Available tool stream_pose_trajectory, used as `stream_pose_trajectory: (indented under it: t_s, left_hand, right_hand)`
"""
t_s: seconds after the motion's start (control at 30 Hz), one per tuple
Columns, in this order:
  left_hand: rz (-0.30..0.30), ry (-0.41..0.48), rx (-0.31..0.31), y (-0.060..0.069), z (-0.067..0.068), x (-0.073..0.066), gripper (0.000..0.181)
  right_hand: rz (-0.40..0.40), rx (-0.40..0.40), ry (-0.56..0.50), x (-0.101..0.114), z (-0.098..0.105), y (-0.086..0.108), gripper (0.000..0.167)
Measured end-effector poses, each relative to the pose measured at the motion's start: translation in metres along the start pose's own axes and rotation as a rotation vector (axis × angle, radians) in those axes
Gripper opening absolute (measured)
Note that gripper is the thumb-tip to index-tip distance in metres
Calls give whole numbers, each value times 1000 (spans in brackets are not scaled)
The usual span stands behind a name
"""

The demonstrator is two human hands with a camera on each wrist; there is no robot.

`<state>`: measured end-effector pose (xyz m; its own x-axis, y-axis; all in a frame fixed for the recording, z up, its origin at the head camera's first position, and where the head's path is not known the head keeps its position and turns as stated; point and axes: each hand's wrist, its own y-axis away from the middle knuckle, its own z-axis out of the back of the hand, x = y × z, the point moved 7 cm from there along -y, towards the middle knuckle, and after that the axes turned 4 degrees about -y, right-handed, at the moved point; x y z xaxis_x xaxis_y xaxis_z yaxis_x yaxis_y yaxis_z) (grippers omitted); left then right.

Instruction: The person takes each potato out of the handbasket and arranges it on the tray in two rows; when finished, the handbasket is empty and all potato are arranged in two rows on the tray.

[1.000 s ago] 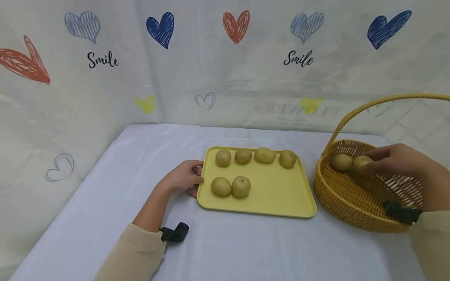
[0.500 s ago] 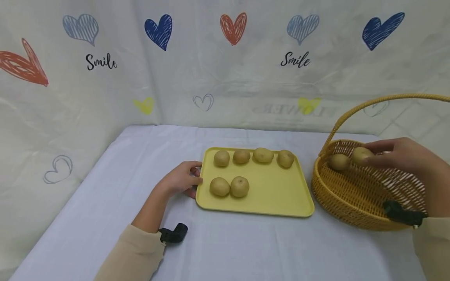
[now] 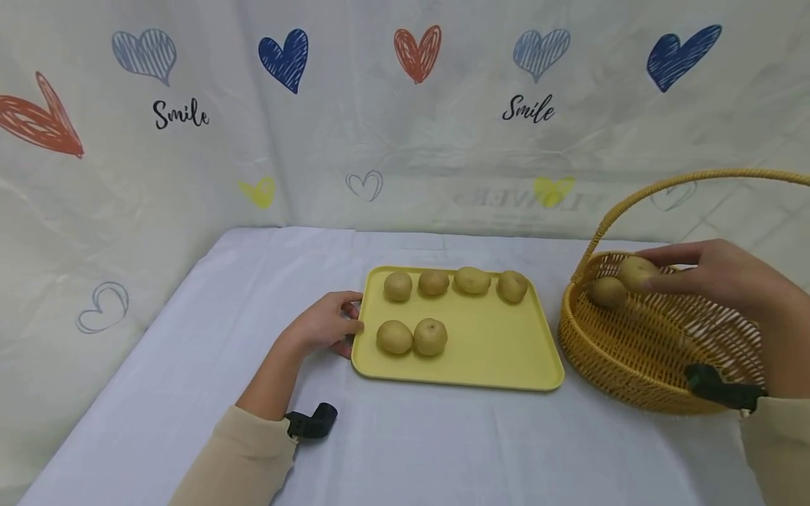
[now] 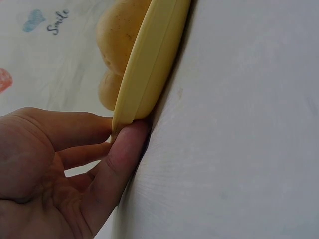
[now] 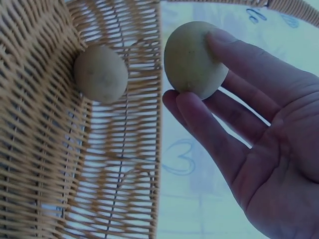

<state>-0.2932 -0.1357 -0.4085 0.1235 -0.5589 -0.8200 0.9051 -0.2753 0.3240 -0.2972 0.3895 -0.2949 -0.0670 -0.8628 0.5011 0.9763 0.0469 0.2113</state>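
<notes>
A potato (image 5: 193, 59) is pinched between the thumb and fingertips of my right hand (image 3: 715, 277), above the wicker basket (image 3: 623, 372). Another potato (image 3: 609, 292) lies inside the basket at its left end. At the left short side of the yellow tray (image 3: 500, 351), my left hand (image 3: 325, 323) grips the rim. The left wrist view shows the thumb low against the tray wall and a finger at the upper edge. On the tray, several potatoes form a row along the back, and two more, a left one (image 3: 394, 337) and a right one (image 3: 430, 336), sit side by side nearer the front.
A tall arched handle (image 3: 671, 184) rises over the basket. The basket stands just right of the tray on a white tablecloth (image 3: 430, 443). Behind the table hangs a pale curtain (image 3: 354, 140) printed with hearts.
The right hand has lifted its potato off the basket's bottom, up and slightly left, apart from where it lay beside the other one. My left hand stays at the tray's rim.
</notes>
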Motion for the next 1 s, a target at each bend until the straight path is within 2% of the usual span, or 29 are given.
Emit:
stream_pose_trajectory:
  t_s: [0.2,0.57,1.0]
  left_hand:
    - [-4,1,2,-2,1,3,65]
    - [-11,-9,-1,-1,1,2,65]
    - [-17,5,5,-3,0,0,65]
  right_hand:
    - [-3,-1,-28,12,0,3,95]
    - [53,-3,10,26,2,5,89]
    - [181,-12,44,41,-9,8,67]
